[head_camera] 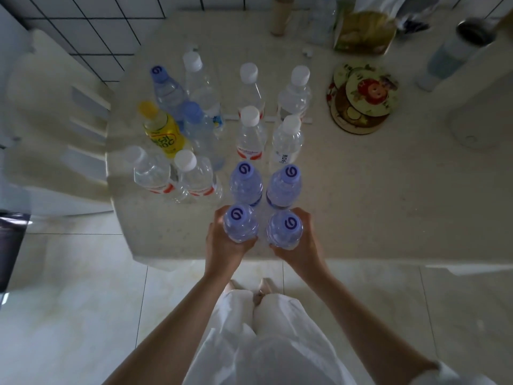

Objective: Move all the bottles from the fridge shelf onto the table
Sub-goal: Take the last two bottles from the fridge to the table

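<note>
Near the front edge of the pale table, my left hand grips a blue-capped water bottle. My right hand grips a second blue-capped bottle beside it. Directly behind them stand two more blue-capped bottles. Further back are several clear bottles with white caps, two more blue-capped ones and a yellow drink bottle. The fridge is out of view.
A stack of round patterned coasters lies at the right of the bottles. A tall tumbler, a food bag and a cardboard tube stand at the back. A white chair sits to the table's left.
</note>
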`<state>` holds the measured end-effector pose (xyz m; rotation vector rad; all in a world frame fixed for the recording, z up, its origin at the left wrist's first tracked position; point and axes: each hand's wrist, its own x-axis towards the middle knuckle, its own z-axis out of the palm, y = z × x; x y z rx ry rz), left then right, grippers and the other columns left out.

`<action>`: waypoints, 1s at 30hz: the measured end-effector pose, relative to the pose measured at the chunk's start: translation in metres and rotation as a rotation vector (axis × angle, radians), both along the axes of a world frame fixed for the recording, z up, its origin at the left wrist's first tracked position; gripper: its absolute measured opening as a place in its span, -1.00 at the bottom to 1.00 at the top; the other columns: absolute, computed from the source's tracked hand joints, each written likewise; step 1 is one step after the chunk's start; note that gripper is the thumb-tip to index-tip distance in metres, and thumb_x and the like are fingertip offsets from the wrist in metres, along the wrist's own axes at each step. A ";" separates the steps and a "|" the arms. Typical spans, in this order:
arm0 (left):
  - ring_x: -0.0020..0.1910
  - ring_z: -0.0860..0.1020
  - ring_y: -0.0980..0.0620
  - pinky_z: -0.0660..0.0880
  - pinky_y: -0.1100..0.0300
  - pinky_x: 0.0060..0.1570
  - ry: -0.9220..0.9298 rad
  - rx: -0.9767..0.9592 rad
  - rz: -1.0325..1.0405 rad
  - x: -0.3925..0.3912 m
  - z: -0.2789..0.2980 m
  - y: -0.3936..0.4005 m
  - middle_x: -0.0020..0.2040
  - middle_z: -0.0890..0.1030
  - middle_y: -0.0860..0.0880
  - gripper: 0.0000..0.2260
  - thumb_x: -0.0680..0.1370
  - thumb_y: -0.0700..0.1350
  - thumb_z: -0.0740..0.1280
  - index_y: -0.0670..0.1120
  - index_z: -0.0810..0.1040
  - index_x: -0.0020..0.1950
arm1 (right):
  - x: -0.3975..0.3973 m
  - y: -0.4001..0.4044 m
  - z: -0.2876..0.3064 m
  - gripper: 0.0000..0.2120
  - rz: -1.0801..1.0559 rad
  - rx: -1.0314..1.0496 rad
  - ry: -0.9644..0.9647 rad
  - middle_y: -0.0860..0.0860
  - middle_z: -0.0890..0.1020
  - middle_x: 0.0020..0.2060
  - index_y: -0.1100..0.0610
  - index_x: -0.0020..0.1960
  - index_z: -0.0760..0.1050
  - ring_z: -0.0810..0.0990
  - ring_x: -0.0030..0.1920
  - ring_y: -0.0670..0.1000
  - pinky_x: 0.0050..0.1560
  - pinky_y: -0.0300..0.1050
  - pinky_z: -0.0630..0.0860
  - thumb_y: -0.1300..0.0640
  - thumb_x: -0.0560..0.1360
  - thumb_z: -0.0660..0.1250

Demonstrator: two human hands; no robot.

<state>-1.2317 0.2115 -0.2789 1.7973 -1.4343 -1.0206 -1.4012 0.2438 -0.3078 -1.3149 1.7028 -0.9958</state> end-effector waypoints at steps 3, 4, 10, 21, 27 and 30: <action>-0.14 0.55 0.26 0.38 0.56 -0.19 0.020 -0.002 0.000 0.000 0.003 0.003 -0.10 0.57 0.17 -0.41 0.21 -0.21 0.63 0.25 0.37 -0.05 | 0.002 0.002 0.004 -0.31 -0.006 0.009 -0.002 -0.21 0.52 0.00 0.03 0.19 0.30 0.56 -0.03 -0.20 -0.09 -0.42 0.44 0.20 0.20 0.60; -0.12 0.57 0.22 0.40 0.54 -0.15 0.036 0.014 0.002 0.000 0.003 0.004 -0.08 0.58 0.16 -0.41 0.22 -0.20 0.63 0.25 0.38 -0.03 | 0.002 0.003 0.006 -0.30 -0.009 0.015 -0.010 -0.21 0.52 -0.01 0.03 0.20 0.30 0.56 -0.03 -0.21 -0.10 -0.41 0.45 0.21 0.20 0.61; 0.13 0.61 -0.01 0.59 0.05 0.08 0.181 0.079 0.028 0.013 0.009 0.013 0.16 0.63 0.00 -0.40 0.28 -0.20 0.61 -0.01 0.50 0.26 | -0.010 0.010 0.040 -0.22 0.049 -0.077 -0.065 -0.40 0.44 0.17 0.07 0.33 0.29 0.53 0.17 -0.17 0.14 -0.05 0.55 0.15 0.23 0.61; -0.12 0.69 -0.01 0.59 0.03 -0.02 0.242 0.061 0.067 0.057 0.056 0.057 -0.15 0.73 0.03 -0.82 0.46 -0.23 0.40 -0.05 0.60 0.03 | 0.004 0.032 0.123 -0.56 0.075 -0.337 0.120 -0.10 0.51 0.21 0.11 0.29 0.34 0.51 0.22 -0.11 0.23 -0.03 0.50 0.04 0.47 0.37; -0.19 0.69 0.04 0.64 0.02 -0.06 0.242 -0.046 0.158 0.109 0.089 0.104 -0.21 0.71 -0.03 -0.81 0.54 -0.33 0.30 -0.09 0.60 0.03 | 0.075 0.063 0.139 -0.67 0.217 -0.362 0.187 -0.04 0.55 0.16 0.19 0.26 0.40 0.56 0.16 -0.04 0.16 0.00 0.54 0.09 0.53 0.26; -0.19 0.68 0.11 0.61 0.16 -0.09 0.211 -0.085 0.194 0.154 0.103 0.141 -0.22 0.71 0.05 -0.80 0.54 -0.33 0.29 -0.06 0.60 0.03 | 0.123 0.087 0.139 -0.70 0.261 -0.366 0.154 -0.01 0.58 0.10 0.18 0.21 0.43 0.58 0.15 0.00 0.15 0.11 0.55 0.06 0.54 0.22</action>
